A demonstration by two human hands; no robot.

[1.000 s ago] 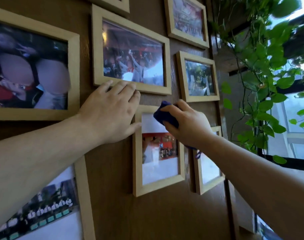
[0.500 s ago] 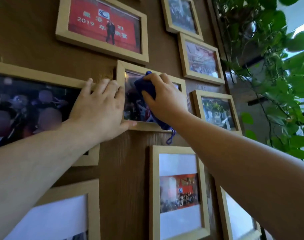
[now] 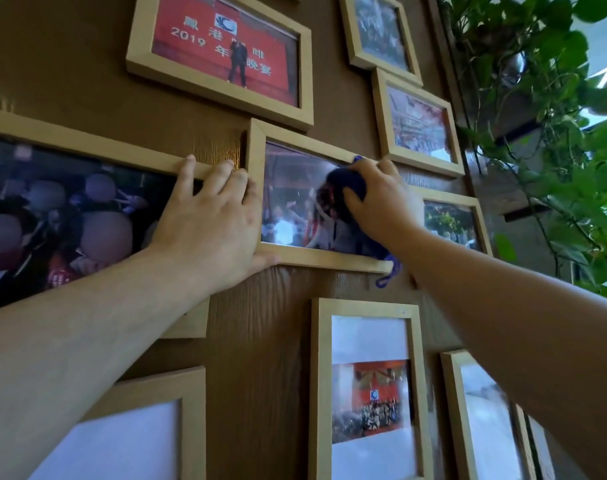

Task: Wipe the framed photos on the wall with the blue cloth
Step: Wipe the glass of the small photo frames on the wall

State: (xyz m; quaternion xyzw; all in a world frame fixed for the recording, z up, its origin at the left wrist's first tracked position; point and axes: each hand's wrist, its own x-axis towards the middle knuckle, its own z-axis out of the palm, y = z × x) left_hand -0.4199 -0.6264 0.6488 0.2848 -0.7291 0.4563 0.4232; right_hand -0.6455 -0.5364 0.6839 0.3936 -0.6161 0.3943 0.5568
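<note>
So at this point we had the blue cloth (image 3: 343, 190) balled up in our right hand (image 3: 381, 202), fingers curled tight around it, pressed against the glass of the middle frame (image 3: 316, 258), over toward its upper right part. A loose loop of the cloth dangled down past the frame's bottom right corner. Our left hand (image 3: 212, 223) was spread flat and holding nothing, fingers lying over the frame's left edge and the corner of the big group photo (image 3: 87, 143) just beside it, thumb tucked under the bottom rail. Honestly that bracing seemed like the key bit here, since these light wooden frames probably swing or tilt if you push on one side only. We figured the way to do it well was steady light pressure, overlapping passes from the right side across to the left, then a run along the wooden rails. Watch the dangling loop so it doesn't snag on a corner. The red banner photo (image 3: 226, 46) above and the tall frame (image 3: 364, 306) below looked like the next candidates.
</note>
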